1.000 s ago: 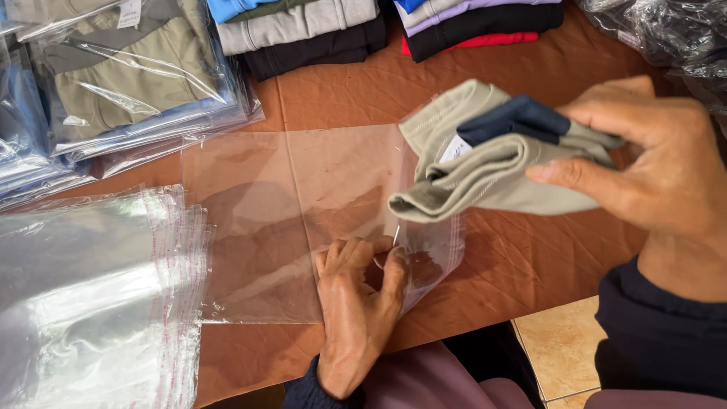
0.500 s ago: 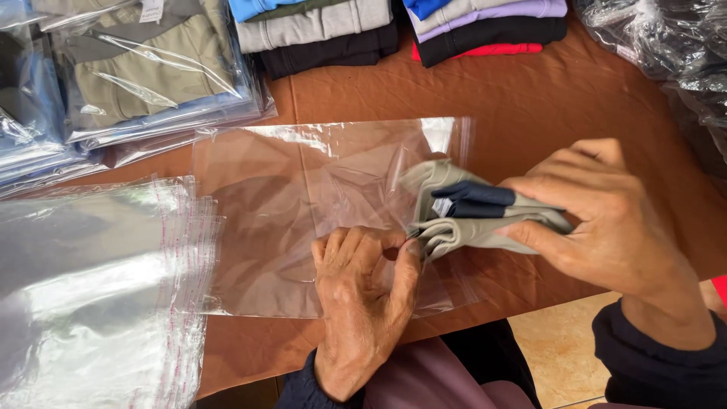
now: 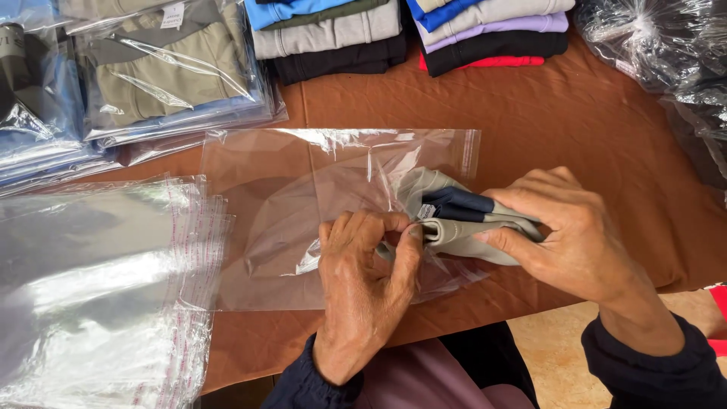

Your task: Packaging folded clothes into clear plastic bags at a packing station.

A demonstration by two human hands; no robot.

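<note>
The folded grey-and-navy garment [image 3: 454,220] is sitting half inside the mouth of a clear plastic bag [image 3: 326,212] lying mid-worktop [image 3: 575,129], the right hand [image 3: 575,235] gripping its right end while the left hand [image 3: 363,280] is pinching the bag's opening, a stack of empty bags [image 3: 91,288] lying left.

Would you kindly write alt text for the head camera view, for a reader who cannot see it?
The right hand slides a folded grey-green garment into a clear plastic bag whose mouth the left hand pinches, on a brown table. Empty bags lie left; folded clothes behind.
</note>
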